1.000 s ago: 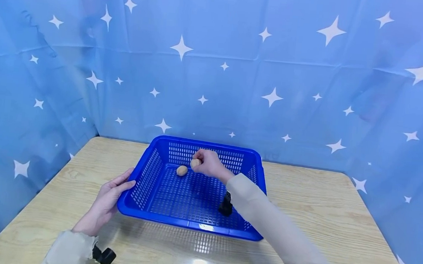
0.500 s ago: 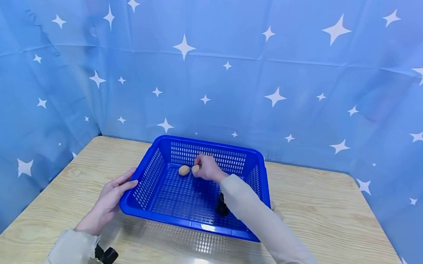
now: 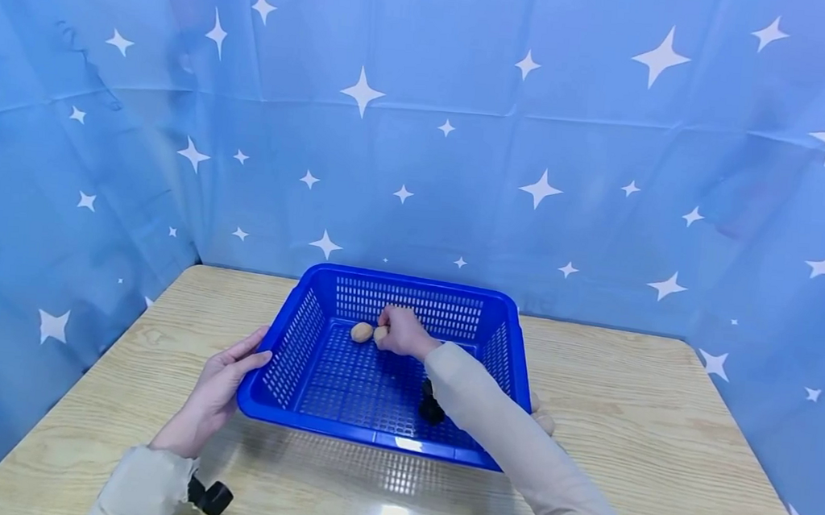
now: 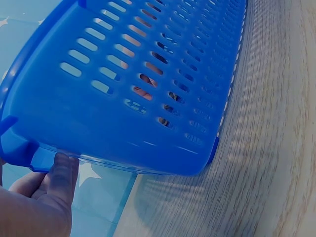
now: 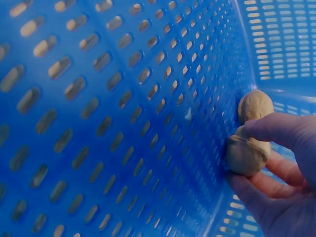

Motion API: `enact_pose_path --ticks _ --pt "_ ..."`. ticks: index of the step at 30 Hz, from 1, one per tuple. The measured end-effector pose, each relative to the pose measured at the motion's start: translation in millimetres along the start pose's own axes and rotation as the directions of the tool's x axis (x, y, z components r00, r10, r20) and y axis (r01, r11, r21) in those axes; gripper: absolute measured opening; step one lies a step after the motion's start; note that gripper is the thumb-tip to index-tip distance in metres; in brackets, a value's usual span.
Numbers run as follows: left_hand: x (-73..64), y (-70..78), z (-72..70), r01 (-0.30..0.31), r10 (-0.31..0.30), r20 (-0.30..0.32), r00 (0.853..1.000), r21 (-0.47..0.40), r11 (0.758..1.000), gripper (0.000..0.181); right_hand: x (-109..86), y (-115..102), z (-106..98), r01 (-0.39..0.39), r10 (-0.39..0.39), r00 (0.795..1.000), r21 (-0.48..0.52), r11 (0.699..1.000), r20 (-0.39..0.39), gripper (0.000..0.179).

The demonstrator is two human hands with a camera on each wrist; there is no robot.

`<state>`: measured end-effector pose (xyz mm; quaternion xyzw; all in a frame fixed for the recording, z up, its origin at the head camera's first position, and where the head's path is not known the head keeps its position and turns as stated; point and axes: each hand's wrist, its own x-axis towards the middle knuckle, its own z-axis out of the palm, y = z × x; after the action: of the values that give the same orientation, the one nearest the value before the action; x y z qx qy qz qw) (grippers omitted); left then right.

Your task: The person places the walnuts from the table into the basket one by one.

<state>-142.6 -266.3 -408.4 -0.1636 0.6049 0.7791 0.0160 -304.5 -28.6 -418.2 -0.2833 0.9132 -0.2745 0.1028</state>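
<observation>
A blue plastic basket (image 3: 376,447) with slotted walls rests on the wooden table. My left hand (image 3: 217,379) grips its left rim, thumb on top; in the left wrist view the fingers (image 4: 61,175) of that hand lie against the rim from outside. Down inside the basket, my right hand (image 3: 406,334) pinches a walnut (image 5: 247,154) between thumb and fingers, close over the slotted floor. Right beside it a second walnut (image 3: 361,332) lies on the basket floor near the back wall.
Pale, rounded things (image 3: 543,420) lie on the table just right of the basket, partly hidden by its wall and the right sleeve. A blue curtain (image 3: 419,169) with white stars hangs behind the table (image 3: 627,396). Black wrist cameras (image 3: 212,499) stick out from the sleeves.
My right hand has lowered its walnut to the basket floor beside the other one. My left hand keeps its grip on the rim. The head view has shifted slightly.
</observation>
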Motion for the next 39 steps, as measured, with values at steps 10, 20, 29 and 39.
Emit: enact_pose_path --ticks 10,20,29,39 --pt "0.0 2.3 1.8 0.016 -0.016 0.002 1.000 0.019 1.000 0.063 -10.0 -13 -28 -0.045 0.045 0.999 0.072 0.996 0.011 0.030" --pt "-1.4 4.9 0.5 0.028 -0.028 -0.007 1.000 0.046 0.999 0.063 -43.1 -20 -81 0.012 -0.008 1.000 0.192 0.981 -0.027 0.039" --pt "-1.9 5.2 0.1 0.029 -0.030 0.008 1.000 0.054 0.998 0.063 -96.1 0 -113 0.128 -0.099 0.986 0.229 0.965 -0.133 0.033" --pt "-5.1 5.0 -0.1 0.048 -0.048 -0.001 0.999 0.049 0.998 0.063 -151.6 36 -133 0.109 -0.038 0.969 0.279 0.954 -0.246 0.033"
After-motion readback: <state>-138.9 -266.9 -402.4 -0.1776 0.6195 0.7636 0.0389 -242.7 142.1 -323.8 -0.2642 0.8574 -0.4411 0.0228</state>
